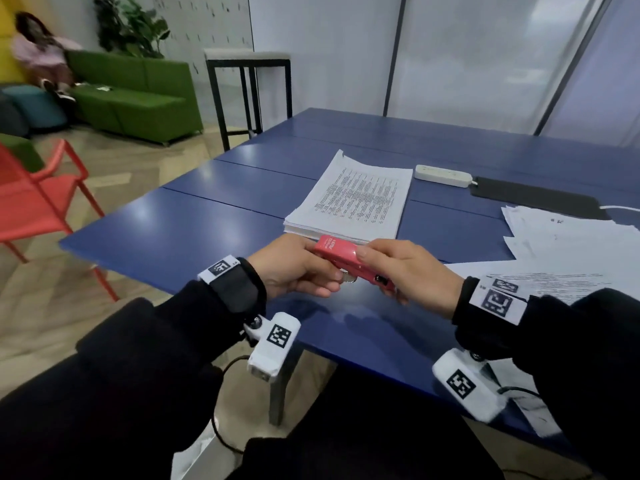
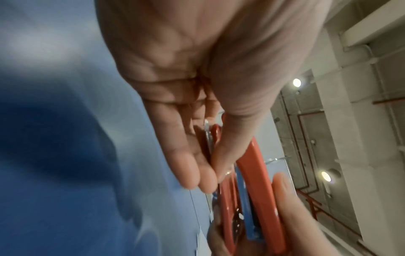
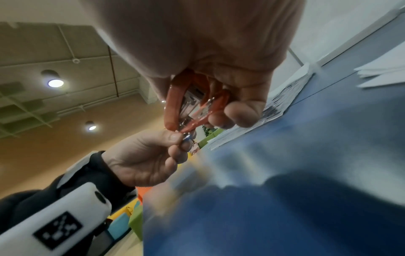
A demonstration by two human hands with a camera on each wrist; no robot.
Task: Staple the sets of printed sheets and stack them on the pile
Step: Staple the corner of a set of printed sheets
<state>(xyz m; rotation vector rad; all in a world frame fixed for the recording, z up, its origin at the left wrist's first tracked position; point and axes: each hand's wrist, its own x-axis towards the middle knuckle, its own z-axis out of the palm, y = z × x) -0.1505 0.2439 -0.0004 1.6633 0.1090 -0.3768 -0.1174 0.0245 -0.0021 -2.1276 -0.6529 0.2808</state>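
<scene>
Two hands hold one red stapler (image 1: 349, 259) above the near edge of the blue table (image 1: 194, 220). The right hand (image 1: 412, 271) grips its rear body with curled fingers; the left hand (image 1: 294, 268) pinches a metal part at its underside between thumb and fingertips. Just beyond lies the squared pile of printed sheets (image 1: 353, 199); loose sheets (image 1: 568, 240) lie to the right.

- A red stapler (image 1: 349, 262), held above the near edge of the blue table (image 1: 194, 216), lies slanted, its arm lifted off its base; a metal part shows at its underside
- A thick, squared pile of printed sheets (image 1: 353, 199) lies flat just beyond it
- Loose printed sheets (image 1: 568, 251) lie fanned and overlapping to the right
</scene>
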